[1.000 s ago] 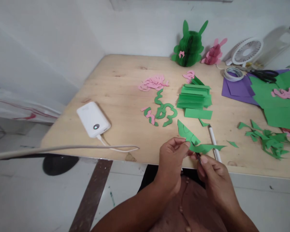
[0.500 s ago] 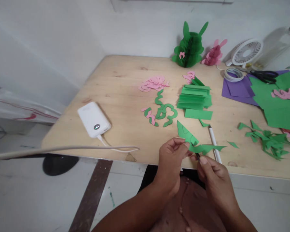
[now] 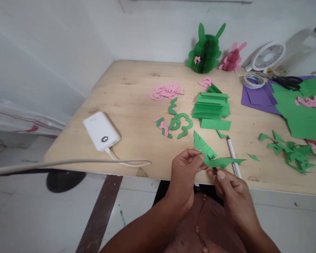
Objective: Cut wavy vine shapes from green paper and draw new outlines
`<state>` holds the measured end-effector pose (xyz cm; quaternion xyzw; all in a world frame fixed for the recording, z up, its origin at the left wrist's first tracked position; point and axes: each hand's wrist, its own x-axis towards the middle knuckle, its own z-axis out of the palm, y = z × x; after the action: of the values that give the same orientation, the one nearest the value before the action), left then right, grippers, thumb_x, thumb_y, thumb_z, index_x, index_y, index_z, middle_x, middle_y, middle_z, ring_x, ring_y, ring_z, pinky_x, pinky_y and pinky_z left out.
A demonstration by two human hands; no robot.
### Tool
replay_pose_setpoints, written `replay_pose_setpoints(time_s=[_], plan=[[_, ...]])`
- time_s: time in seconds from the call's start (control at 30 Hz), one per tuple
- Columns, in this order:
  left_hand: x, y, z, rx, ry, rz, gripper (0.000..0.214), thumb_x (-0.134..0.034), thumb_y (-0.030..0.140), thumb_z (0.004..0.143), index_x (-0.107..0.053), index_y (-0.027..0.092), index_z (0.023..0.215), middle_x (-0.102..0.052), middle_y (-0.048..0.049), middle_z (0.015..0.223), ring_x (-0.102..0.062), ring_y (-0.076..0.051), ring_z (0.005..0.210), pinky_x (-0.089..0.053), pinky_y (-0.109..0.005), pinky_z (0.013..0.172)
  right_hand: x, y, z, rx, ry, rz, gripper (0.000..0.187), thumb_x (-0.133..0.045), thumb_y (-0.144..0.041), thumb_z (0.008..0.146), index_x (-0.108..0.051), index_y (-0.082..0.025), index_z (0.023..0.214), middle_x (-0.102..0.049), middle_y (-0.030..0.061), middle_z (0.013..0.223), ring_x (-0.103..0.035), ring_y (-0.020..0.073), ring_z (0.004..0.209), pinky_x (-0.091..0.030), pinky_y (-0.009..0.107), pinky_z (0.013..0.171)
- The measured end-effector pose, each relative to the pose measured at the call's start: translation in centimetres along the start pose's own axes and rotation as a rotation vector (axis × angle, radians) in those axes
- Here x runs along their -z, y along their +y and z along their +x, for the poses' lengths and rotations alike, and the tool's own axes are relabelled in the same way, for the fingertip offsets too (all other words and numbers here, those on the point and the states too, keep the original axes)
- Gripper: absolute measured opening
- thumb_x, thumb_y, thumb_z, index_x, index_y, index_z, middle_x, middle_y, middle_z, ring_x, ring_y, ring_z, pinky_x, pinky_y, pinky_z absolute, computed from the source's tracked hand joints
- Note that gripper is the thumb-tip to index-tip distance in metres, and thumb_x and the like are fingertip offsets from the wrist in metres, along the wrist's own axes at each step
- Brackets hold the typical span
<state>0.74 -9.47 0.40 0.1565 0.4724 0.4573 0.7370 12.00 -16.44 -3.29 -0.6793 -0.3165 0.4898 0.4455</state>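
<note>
One left hand (image 3: 184, 170) at the near edge of the counter (image 3: 129, 91), nearly closed, thumb and forefinger pinched on a green paper piece (image 3: 198, 141) marked with drawn curves. Just beside it, a right hand (image 3: 234, 188), also nearly closed, curled around a slim dark tool (image 3: 214, 170), mostly hidden by the fingers, tip against the paper. Green paper piece just inside the near edge, with a pointed strip stretching rightward across a white pen (image 3: 232, 151); cannot tell whether raised or resting on the wood. Farther right, a heap of green scraps (image 3: 293, 154). Toward the left edge, a white power bank (image 3: 101, 130) with a pale cable (image 3: 133, 163) running off past the near left corner. Beyond the hands, curved green cutouts (image 3: 175, 122), and to their right, folded green strips (image 3: 212, 105). Behind the cutouts, a pink pile (image 3: 168, 91). Toward the far right, purple sheets (image 3: 255, 97) under a roll of tape (image 3: 253, 86), near black-handled scissors (image 3: 287, 83). Along the far edge, a green paper rabbit (image 3: 204, 52), a smaller pink rabbit (image 3: 231, 60) and a white fan (image 3: 269, 56).
</note>
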Motion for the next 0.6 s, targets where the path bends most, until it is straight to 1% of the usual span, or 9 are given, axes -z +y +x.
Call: replay_pose_setpoints(time_s=[0.1,0.27,0.33,0.4,0.47,0.6], plan=[[-0.04,0.07,-0.07,-0.004,0.001,0.002,0.018,-0.071,0.023,0.063,-0.058,0.014,0.071,-0.061,0.0009,0.068,-0.058,-0.011,0.065,-0.05,-0.029,0.072,0.03,0.09,0.06,0.006,0.006,0.003,0.038,-0.057,-0.052,0.084,-0.065,-0.015,0.077,-0.029,-0.0059,0.052,-0.025,0.0101,0.05,-0.02,0.025,0.047],[-0.11,0.17,-0.14,-0.007,0.006,0.011,0.018,-0.072,0.024,0.062,-0.058,0.014,0.069,-0.061,0.0007,0.068,-0.058,-0.011,0.065,-0.05,-0.028,0.071,0.04,0.07,0.04,0.006,-0.007,0.02,0.039,-0.058,-0.053,0.083,-0.057,-0.017,0.067,-0.03,-0.006,0.053,-0.026,0.0101,0.051,-0.021,0.026,0.049],[-0.12,0.19,-0.13,-0.009,0.013,0.012,0.017,-0.072,0.023,0.062,-0.059,0.014,0.069,-0.061,0.0011,0.066,-0.058,-0.011,0.064,-0.05,-0.027,0.07,0.02,0.07,0.03,-0.002,-0.003,0.029,0.041,-0.058,-0.053,0.083,-0.051,-0.018,0.062,-0.029,-0.0061,0.052,-0.026,0.01,0.051,-0.021,0.026,0.049],[-0.13,0.19,-0.11,-0.012,0.018,0.006,0.017,-0.072,0.023,0.062,-0.059,0.014,0.068,-0.061,0.0014,0.066,-0.058,-0.01,0.064,-0.05,-0.027,0.069,0.02,0.09,0.02,-0.002,0.004,0.035,0.046,-0.059,-0.053,0.082,-0.043,-0.02,0.055,-0.029,-0.0061,0.052,-0.025,0.0098,0.05,-0.021,0.026,0.049],[-0.13,0.17,-0.08,-0.01,0.019,0.001,0.017,-0.072,0.023,0.061,-0.058,0.014,0.068,-0.061,0.0016,0.065,-0.058,-0.01,0.063,-0.05,-0.026,0.069,0.03,0.11,0.0,0.006,0.001,0.032,0.048,-0.059,-0.052,0.083,-0.038,-0.02,0.053,-0.029,-0.0059,0.052,-0.025,0.0098,0.05,-0.021,0.026,0.05],[-0.13,0.16,-0.06,-0.01,0.022,0.006,0.017,-0.072,0.023,0.061,-0.059,0.014,0.067,-0.061,0.0018,0.065,-0.057,-0.01,0.063,-0.05,-0.025,0.068,0.03,-0.03,-0.07,0.014,-0.006,0.0,0.044,-0.057,-0.052,0.084,-0.045,-0.019,0.057,-0.03,-0.0058,0.052,-0.026,0.0103,0.051,-0.022,0.026,0.05]])
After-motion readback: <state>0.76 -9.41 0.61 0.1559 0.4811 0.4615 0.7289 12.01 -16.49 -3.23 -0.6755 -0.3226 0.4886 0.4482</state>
